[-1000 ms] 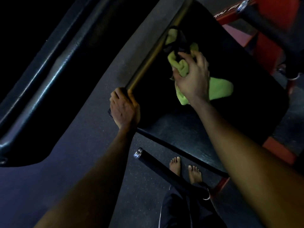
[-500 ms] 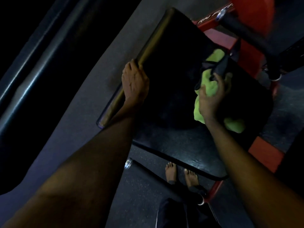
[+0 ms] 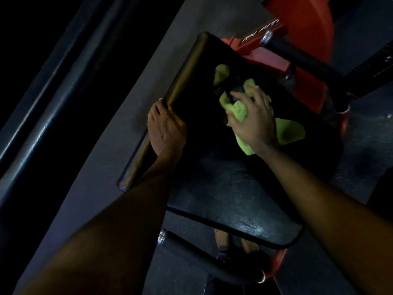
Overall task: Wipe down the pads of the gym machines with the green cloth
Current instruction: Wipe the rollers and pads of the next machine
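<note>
Your right hand [image 3: 253,120] covers the middle of the green cloth [image 3: 289,130], so you can't see how it is bunched there. Your feet [image 3: 221,237] are mostly hidden behind the pad [image 3: 223,188]. The red frame [image 3: 297,15] runs off the top edge, its lettering cut short.

This is looking like a dim gym floor. A red steel machine frame [image 3: 265,42] with white lettering is standing under a broad black padded seat [image 3: 223,188], its vinyl catching the light. Black foam-gripped handles with chrome end caps [image 3: 297,54] are sticking out from the frame. Dark speckled rubber flooring [image 3: 131,128] is lying underneath, and another long black upholstered pad [image 3: 42,124] is running along the left side.
</note>
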Demonstrator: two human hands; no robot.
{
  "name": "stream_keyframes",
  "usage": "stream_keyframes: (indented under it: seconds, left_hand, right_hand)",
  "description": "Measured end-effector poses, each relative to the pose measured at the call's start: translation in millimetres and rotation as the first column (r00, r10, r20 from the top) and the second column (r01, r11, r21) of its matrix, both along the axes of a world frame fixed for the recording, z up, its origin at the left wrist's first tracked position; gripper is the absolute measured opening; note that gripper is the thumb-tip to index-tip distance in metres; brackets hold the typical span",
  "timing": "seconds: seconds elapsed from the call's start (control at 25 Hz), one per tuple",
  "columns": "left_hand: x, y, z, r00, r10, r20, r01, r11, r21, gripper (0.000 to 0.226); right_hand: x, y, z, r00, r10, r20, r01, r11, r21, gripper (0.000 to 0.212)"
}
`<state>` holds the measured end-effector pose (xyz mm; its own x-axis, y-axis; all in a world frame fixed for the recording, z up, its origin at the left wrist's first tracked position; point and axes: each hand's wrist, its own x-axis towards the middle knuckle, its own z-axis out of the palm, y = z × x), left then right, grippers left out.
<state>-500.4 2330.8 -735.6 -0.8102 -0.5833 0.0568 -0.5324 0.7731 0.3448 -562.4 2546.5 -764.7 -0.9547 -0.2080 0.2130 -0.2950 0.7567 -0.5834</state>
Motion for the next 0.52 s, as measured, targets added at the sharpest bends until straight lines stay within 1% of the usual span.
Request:
stream_keyframes:
  seconds: [0.08, 0.12, 0.16, 0.2, 0.24, 0.28, 0.32, 0.36, 0.4, 0.48, 0.52]
  left_hand:
    - [1.4, -1.0, -0.1, 1.000, -0.012, 0.011, 0.012, 1.000, 0.014, 0.048]
    - [1.2, -1.6, 0.0, 1.000, -0.007, 0.015, 0.007, 1.000, 0.013, 0.048]
    - [0.8, -2.0, -0.2, 1.000, 0.004, 0.017, -0.004, 1.000, 0.005, 0.048]
    - [0.3, -1.6, 0.0, 1.000, 0.014, 0.019, -0.014, 1.000, -0.001, 0.048]
    - [-0.1, -0.3, -0.3, 1.000, 0.020, 0.021, -0.020, 1.000, 0.001, 0.047]
    - [0.0, 0.7, -0.6, 0.999, 0.029, 0.021, -0.029, 0.999, 0.014, 0.047]
    - [0.8, 1.0, -0.7, 0.999, 0.048, 0.018, -0.048, 0.998, 0.035, 0.047]
    - [1.2, 0.7, -0.6, 0.998, 0.069, 0.012, -0.070, 0.996, 0.061, 0.046]
    - [1.5, -0.4, 0.2, 0.997, 0.083, 0.000, -0.083, 0.993, 0.083, 0.046]
    - [1.4, -1.5, 0.5, 0.997, 0.071, -0.033, -0.068, 0.994, 0.088, 0.045]
    - [1.0, -1.2, -0.2, 0.997, 0.066, -0.038, -0.063, 0.995, 0.074, 0.045]
  right_hand:
    - [-21.9, -13.0, 4.4, 0.964, -0.257, 0.070, 0.261, 0.964, -0.046, 0.047]
    - [-25.7, -24.7, 7.9, 0.940, -0.330, 0.082, 0.334, 0.942, -0.042, 0.047]
    - [-24.6, -35.6, 10.2, 0.943, -0.329, 0.060, 0.330, 0.944, -0.024, 0.048]
    - [-18.7, -42.6, 11.0, 0.968, -0.249, 0.019, 0.249, 0.969, 0.007, 0.050]
    - [-10.3, -44.3, 10.6, 0.993, -0.112, -0.023, 0.113, 0.992, 0.052, 0.052]
    - [-4.3, -41.7, 9.7, 0.998, 0.035, -0.044, -0.031, 0.995, 0.096, 0.053]
    - [-3.9, -35.8, 9.6, 0.989, 0.142, -0.038, -0.136, 0.983, 0.126, 0.053]
    - [-9.9, -32.2, 9.4, 0.983, 0.178, -0.036, -0.172, 0.976, 0.134, 0.053]
    - [-19.2, -34.7, 9.4, 0.989, 0.143, -0.043, -0.137, 0.983, 0.121, 0.051]
    - [-38.1, -52.7, 11.0, 0.998, -0.066, -0.010, 0.067, 0.995, 0.072, 0.049]
    - [-45.1, -65.2, 13.0, 0.990, -0.144, -0.001, 0.144, 0.988, 0.059, 0.049]
